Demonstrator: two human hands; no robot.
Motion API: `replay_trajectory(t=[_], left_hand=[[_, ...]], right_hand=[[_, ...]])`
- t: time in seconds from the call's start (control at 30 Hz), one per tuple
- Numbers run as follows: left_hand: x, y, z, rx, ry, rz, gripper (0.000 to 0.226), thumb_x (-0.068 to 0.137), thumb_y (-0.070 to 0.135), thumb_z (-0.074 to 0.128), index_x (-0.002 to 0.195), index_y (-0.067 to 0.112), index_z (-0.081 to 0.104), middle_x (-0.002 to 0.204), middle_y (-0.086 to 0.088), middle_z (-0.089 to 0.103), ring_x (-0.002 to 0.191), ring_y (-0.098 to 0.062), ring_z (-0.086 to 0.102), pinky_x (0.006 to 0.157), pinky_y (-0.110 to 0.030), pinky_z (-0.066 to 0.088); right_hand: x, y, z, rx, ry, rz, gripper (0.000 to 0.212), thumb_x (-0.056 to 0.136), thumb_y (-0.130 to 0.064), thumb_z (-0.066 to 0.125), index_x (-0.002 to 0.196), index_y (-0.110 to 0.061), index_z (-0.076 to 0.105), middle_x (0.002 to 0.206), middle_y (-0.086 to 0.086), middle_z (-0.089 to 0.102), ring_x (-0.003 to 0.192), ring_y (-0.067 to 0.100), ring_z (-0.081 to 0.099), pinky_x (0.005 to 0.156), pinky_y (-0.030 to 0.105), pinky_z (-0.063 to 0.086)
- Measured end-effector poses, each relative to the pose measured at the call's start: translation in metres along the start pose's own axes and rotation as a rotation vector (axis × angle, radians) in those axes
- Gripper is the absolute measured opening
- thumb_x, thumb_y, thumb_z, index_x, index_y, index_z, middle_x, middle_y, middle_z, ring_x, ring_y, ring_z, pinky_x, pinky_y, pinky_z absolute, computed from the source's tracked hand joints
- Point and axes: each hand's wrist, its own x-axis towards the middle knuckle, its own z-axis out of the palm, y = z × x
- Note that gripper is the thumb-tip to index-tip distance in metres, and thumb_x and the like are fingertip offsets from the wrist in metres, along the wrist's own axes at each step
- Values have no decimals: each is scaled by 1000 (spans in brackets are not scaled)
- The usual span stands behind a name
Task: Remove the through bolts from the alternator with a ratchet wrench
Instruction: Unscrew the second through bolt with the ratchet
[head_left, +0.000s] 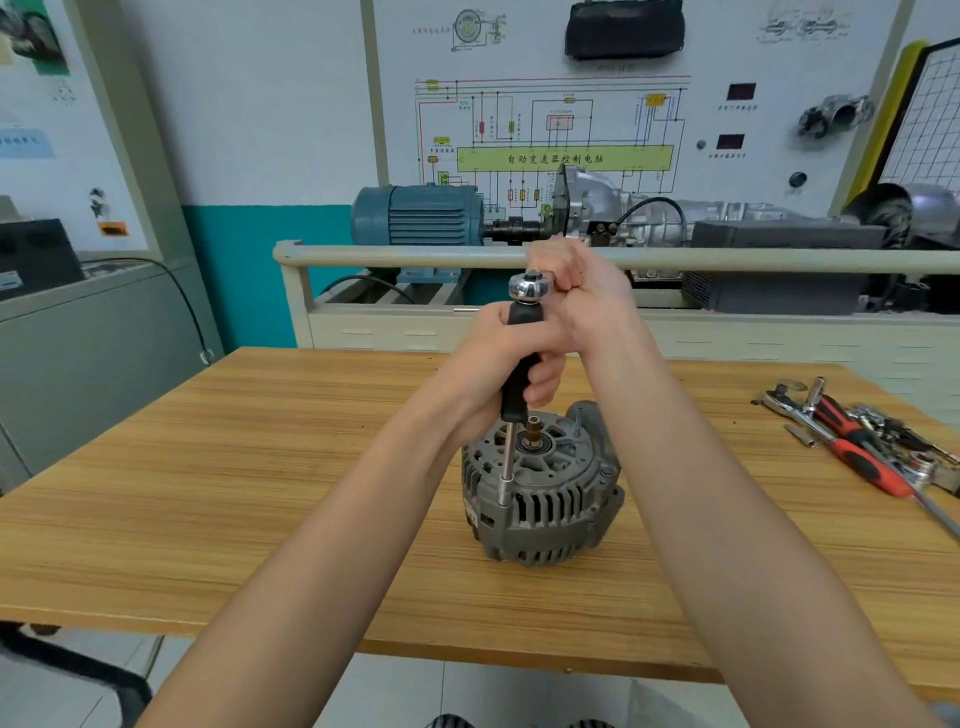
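Two hands on one tool from the head view. The alternator stands pulley-shaft up in the middle of the wooden tabletop. A black-handled driver rises upright from it, its slim steel shaft and socket planted on the housing's near-left rim. The left hand has its grip wrapped round the black handle. The right hand is clenched on the ratchet wrench, whose chrome head caps the handle's top. Off to the right lies a heap of loose tools, red-and-black handles among them. Behind, a teaching board carries a wiring diagram, its green bar lettered 自动变速器控制电脑. A blue electric motor sits below the board. Smaller labels are too blurred to read.
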Motion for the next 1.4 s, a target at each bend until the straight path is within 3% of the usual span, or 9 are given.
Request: replay_trajectory(t=[0.2, 0.37, 0.47, 0.63, 0.9, 1.0, 1.1, 1.23, 1.4], left_hand=[[0, -4, 3, 17, 99, -1, 40, 72, 9, 55, 41, 24, 35, 37, 7, 25, 29, -7, 17, 36, -12, 18], [-1, -9, 7, 48, 306, 78, 44, 75, -2, 51, 47, 25, 31, 40, 9, 25, 33, -8, 15, 38, -13, 18], [-3, -10, 9, 60, 389, 111, 53, 78, -9, 49, 43, 26, 31, 38, 9, 26, 32, -7, 16, 38, -12, 19], [-4, -9, 6, 50, 397, 109, 45, 81, -10, 53, 54, 20, 31, 41, 6, 26, 33, -9, 18, 38, -14, 18], [-5, 3, -1, -55, -102, 21, 33, 74, 8, 60, 46, 17, 43, 39, 3, 35, 31, -9, 29, 38, -18, 25], [-2, 5, 2, -35, -138, -44, 39, 76, 11, 56, 42, 19, 39, 36, 6, 29, 28, -6, 22, 35, -15, 19], [-2, 3, 5, -1, -37, -24, 39, 76, 12, 53, 42, 21, 36, 36, 6, 26, 29, -6, 17, 37, -12, 16], [-2, 0, 9, 10, 203, 40, 32, 69, 10, 53, 50, 19, 29, 41, 6, 22, 33, -8, 14, 39, -13, 15], [0, -5, 16, 62, 401, 89, 47, 82, -1, 52, 46, 23, 33, 40, 7, 26, 35, -10, 16, 39, -16, 15]], right_hand=[[-12, 5, 8, -36, -11, -190, 56, 99, -19, 35, 43, -14, 31, 33, -2, 23, 22, 12, 20, 26, 19, 16], [-59, 38, 16, -359, -116, -813, 36, 96, -12, 35, 61, -17, 31, 44, -4, 27, 35, 11, 22, 38, 22, 22], [-75, 64, 10, -490, -271, -1011, 35, 98, -11, 33, 63, -16, 30, 45, -2, 31, 39, 14, 25, 44, 26, 24], [-67, 54, 15, -444, -210, -890, 38, 98, -13, 32, 61, -15, 31, 44, -3, 28, 36, 12, 23, 41, 23, 21], [-23, 9, 14, -74, -29, -100, 57, 100, -22, 34, 44, -12, 34, 33, 1, 24, 24, 13, 17, 27, 22, 16], [-15, 5, 13, -81, -32, 26, 61, 102, -25, 34, 43, -11, 36, 31, 4, 25, 21, 18, 19, 25, 23, 16], [-20, 5, 17, -91, -37, -83, 64, 101, -24, 33, 38, -11, 32, 30, 0, 23, 20, 16, 20, 25, 23, 15], [-47, 16, 21, -251, -7, -523, 57, 96, -16, 35, 39, -19, 28, 36, -6, 19, 28, 10, 15, 31, 17, 14], [-82, 56, 11, -409, -193, -903, 48, 95, -13, 34, 48, -18, 29, 43, -1, 26, 38, 14, 21, 43, 24, 20]])
